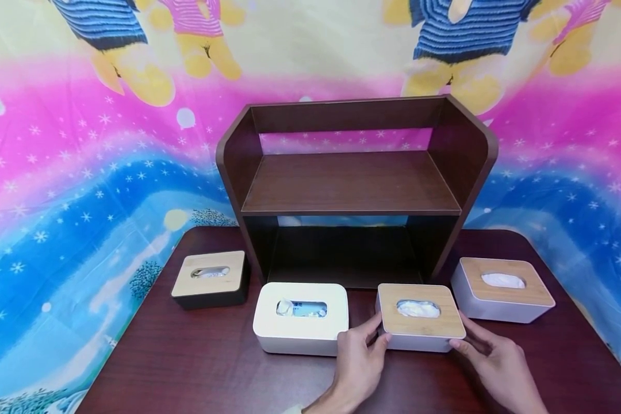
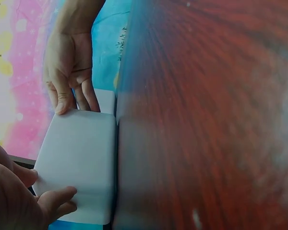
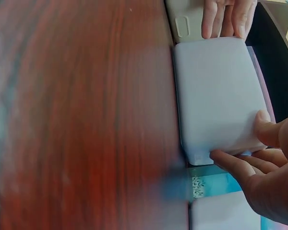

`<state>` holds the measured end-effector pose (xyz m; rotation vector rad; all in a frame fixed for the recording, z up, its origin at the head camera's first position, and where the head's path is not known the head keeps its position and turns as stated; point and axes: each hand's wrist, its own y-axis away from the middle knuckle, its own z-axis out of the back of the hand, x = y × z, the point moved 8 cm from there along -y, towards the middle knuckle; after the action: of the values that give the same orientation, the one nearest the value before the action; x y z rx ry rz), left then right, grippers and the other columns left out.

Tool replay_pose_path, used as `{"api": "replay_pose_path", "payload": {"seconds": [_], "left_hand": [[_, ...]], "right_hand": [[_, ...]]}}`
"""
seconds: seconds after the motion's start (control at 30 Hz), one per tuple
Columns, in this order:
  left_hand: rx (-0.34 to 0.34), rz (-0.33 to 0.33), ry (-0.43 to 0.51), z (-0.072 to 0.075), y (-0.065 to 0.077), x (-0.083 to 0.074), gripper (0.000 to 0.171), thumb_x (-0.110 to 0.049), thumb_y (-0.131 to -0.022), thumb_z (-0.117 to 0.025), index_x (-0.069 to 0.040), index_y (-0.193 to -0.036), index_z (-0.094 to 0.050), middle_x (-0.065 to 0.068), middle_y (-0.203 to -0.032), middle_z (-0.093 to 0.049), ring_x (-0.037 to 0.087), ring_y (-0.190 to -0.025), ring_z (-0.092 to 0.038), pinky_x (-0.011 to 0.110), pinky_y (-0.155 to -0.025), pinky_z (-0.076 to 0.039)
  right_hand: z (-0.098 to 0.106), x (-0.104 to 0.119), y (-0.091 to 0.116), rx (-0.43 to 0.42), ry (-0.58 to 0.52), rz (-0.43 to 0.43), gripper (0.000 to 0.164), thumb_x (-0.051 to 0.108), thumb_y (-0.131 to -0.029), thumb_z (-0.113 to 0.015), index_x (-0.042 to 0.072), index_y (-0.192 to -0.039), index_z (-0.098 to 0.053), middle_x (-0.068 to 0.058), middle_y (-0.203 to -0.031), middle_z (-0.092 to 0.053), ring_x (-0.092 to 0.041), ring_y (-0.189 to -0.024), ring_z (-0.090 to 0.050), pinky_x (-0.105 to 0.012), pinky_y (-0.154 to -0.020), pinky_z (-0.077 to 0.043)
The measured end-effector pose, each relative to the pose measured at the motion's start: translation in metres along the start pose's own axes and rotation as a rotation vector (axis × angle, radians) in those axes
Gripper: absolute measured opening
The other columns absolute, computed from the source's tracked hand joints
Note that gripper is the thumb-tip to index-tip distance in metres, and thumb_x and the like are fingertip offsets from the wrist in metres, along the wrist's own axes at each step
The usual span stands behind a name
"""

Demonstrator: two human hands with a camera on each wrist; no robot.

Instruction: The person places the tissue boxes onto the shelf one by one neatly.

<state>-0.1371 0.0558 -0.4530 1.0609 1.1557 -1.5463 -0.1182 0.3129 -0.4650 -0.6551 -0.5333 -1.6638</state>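
Between 2 hands [image 1: 359,362] [image 1: 503,368] sits a white, wood-topped tissue box [image 1: 421,326].

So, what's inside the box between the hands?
White, crumpled material, probably tissue, shows through the opening in the wood-look lid. Lid and walls hide the rest, so how full it is can't be seen.

Your left grip [image 1: 359,362] is a bare hand with slender fingers and a rounded thumb tip. Just up the arm from your left wrist [image 1: 333,399] you wear a pale sleeve [image 1: 293,409], showing only a sliver of its edge. Across from that wrist, your right grip [image 1: 502,365] is bare and slim-fingered, with a short thumbnail [image 2: 61,108]; your right forearm [image 2: 79,14] is bare where it shows.
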Motion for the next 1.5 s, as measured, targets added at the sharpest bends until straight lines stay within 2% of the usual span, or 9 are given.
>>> {"api": "replay_pose_path", "payload": {"seconds": [0.17, 0.27, 0.53, 0.67, 0.83, 1.03, 1.33, 1.5], "left_hand": [[-0.029, 0.009, -0.055, 0.002, -0.001, 0.001, 0.043, -0.004, -0.098, -0.076, 0.003, -0.140, -0.068, 0.023, -0.139, -0.067, 0.024, -0.133, -0.064, 0.026, -0.107, -0.055], [-0.046, 0.004, -0.082, 0.005, -0.003, 0.001, 0.042, -0.004, -0.098, -0.077, 0.002, -0.139, -0.069, 0.020, -0.138, -0.069, 0.023, -0.132, -0.065, 0.029, -0.108, -0.056], [-0.089, -0.026, -0.048, 0.011, -0.007, 0.003, 0.042, 0.001, -0.098, -0.073, 0.005, -0.139, -0.067, 0.023, -0.138, -0.068, 0.027, -0.131, -0.066, 0.031, -0.107, -0.056], [-0.120, -0.043, -0.056, 0.017, -0.011, 0.003, 0.041, 0.001, -0.098, -0.074, 0.006, -0.138, -0.068, 0.022, -0.136, -0.070, 0.025, -0.128, -0.068, 0.031, -0.104, -0.058], [-0.162, -0.049, -0.062, 0.023, -0.017, 0.004, 0.040, 0.002, -0.098, -0.074, 0.006, -0.137, -0.069, 0.021, -0.134, -0.072, 0.023, -0.123, -0.070, 0.031, -0.100, -0.060], [-0.208, -0.047, -0.084, 0.024, -0.026, 0.003, 0.039, 0.001, -0.098, -0.074, 0.003, -0.137, -0.070, 0.020, -0.130, -0.073, 0.019, -0.118, -0.071, 0.031, -0.096, -0.063], [-0.218, -0.030, -0.026, 0.022, -0.034, 0.000, 0.038, 0.003, -0.098, -0.073, 0.005, -0.137, -0.070, 0.025, -0.128, -0.073, 0.021, -0.116, -0.073, 0.027, -0.091, -0.063], [-0.228, -0.035, -0.036, 0.020, -0.043, -0.005, 0.040, 0.003, -0.098, -0.073, 0.003, -0.138, -0.070, 0.022, -0.130, -0.073, 0.019, -0.117, -0.073, 0.024, -0.090, -0.062]], "right_hand": [[0.001, 0.002, 0.003, -0.044, -0.040, 0.019, 0.061, 0.017, -0.098, -0.081, 0.002, -0.152, -0.058, -0.028, -0.144, -0.062, 0.017, -0.103, -0.061, -0.004, -0.072, -0.055], [0.001, 0.007, 0.004, -0.077, -0.078, 0.053, 0.058, 0.014, -0.097, -0.081, 0.001, -0.150, -0.060, -0.029, -0.142, -0.064, 0.024, -0.101, -0.055, 0.001, -0.072, -0.050], [-0.001, 0.025, 0.002, -0.154, -0.168, 0.153, 0.055, 0.008, -0.096, -0.081, -0.002, -0.146, -0.063, -0.029, -0.137, -0.067, 0.030, -0.101, -0.053, 0.002, -0.075, -0.051], [-0.003, 0.033, -0.002, -0.162, -0.209, 0.187, 0.054, 0.004, -0.096, -0.080, -0.003, -0.146, -0.063, -0.027, -0.138, -0.067, 0.029, -0.104, -0.055, 0.000, -0.078, -0.052], [-0.007, 0.041, -0.010, -0.157, -0.225, 0.194, 0.053, 0.004, -0.096, -0.080, -0.002, -0.146, -0.064, -0.026, -0.140, -0.066, 0.026, -0.105, -0.056, -0.001, -0.078, -0.053], [-0.005, 0.045, -0.020, -0.200, -0.254, 0.230, 0.050, 0.002, -0.096, -0.079, -0.003, -0.144, -0.065, -0.027, -0.139, -0.067, 0.028, -0.103, -0.055, 0.001, -0.077, -0.052], [-0.003, 0.048, -0.031, -0.207, -0.283, 0.223, 0.049, 0.002, -0.099, -0.076, -0.005, -0.146, -0.063, -0.026, -0.143, -0.065, 0.029, -0.104, -0.054, 0.001, -0.081, -0.051], [0.001, 0.050, -0.035, -0.235, -0.309, 0.222, 0.050, 0.004, -0.099, -0.076, -0.001, -0.147, -0.063, -0.023, -0.141, -0.066, 0.029, -0.103, -0.056, 0.001, -0.082, -0.050]]}}
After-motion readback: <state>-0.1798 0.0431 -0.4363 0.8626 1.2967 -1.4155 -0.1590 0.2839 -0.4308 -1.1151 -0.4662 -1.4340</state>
